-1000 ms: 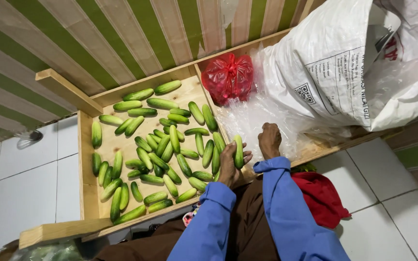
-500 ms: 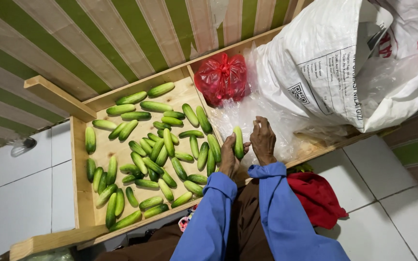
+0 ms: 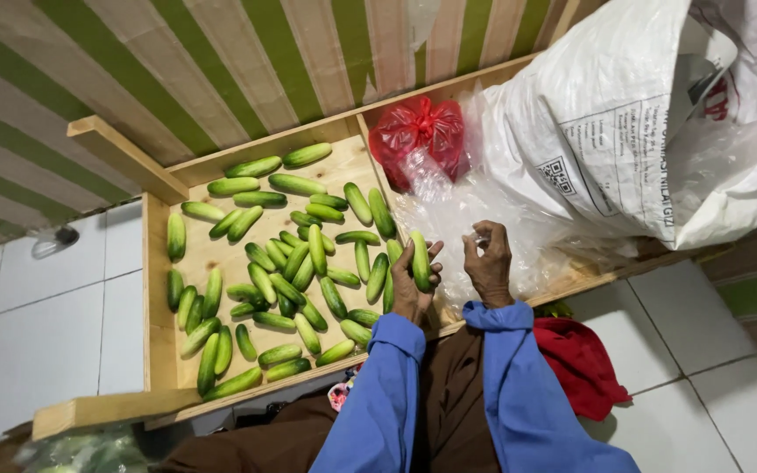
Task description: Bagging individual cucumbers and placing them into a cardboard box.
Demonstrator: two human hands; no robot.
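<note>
Green-and-cream striped boards back a wooden tray [image 3: 158, 289] holding some forty-five loose cucumbers [image 3: 282, 280]. From the head view, the left hand [image 3: 413, 285] grips one cucumber [image 3: 420, 260] upright at the tray's right edge; half a second ago it was further right. The right hand [image 3: 489, 263] pinches clear plastic [image 3: 457, 219] beside one red bag [image 3: 420, 136] and one white sack [image 3: 624, 131]

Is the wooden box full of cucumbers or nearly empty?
Partly full: cucumbers lie scattered in one loose layer in the wooden tray, with bare wood showing between them.
</note>
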